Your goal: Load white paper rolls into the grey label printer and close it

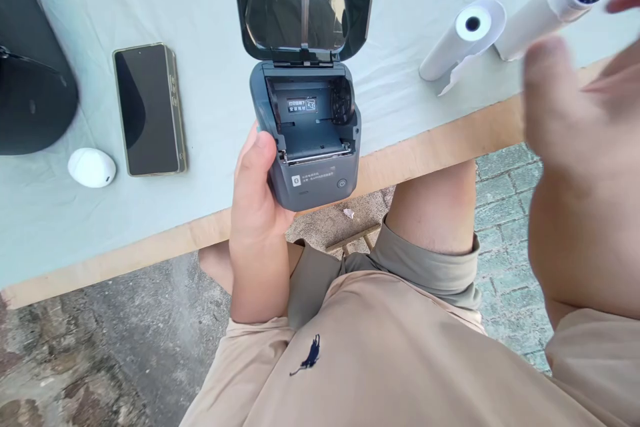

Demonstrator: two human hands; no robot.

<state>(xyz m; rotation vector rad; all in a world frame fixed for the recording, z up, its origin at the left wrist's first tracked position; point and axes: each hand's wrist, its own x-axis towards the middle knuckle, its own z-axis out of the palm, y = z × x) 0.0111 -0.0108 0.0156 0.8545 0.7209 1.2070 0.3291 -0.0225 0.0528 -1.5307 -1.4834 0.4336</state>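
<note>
My left hand [257, 180] grips a small dark blue-grey label printer [313, 180] from its left side, near the table's front edge. The printer's lid [305, 20] is swung up, and the paper bay inside holds no roll. My right hand [590, 93] is raised at the right edge, blurred and partly cut off, with thumb and fingers apart and nothing between them. Nearest to it is a white paper roll with a dark core end [545, 20]. Left of that stands a second white paper roll [463, 40], its loose end curling out.
A smartphone [147, 110] lies on the cloth-covered table [205, 7], with a white rounded case [91, 167] beside it. A large black object [33, 73] fills the left corner. The wooden table edge [430, 127] runs just above my legs.
</note>
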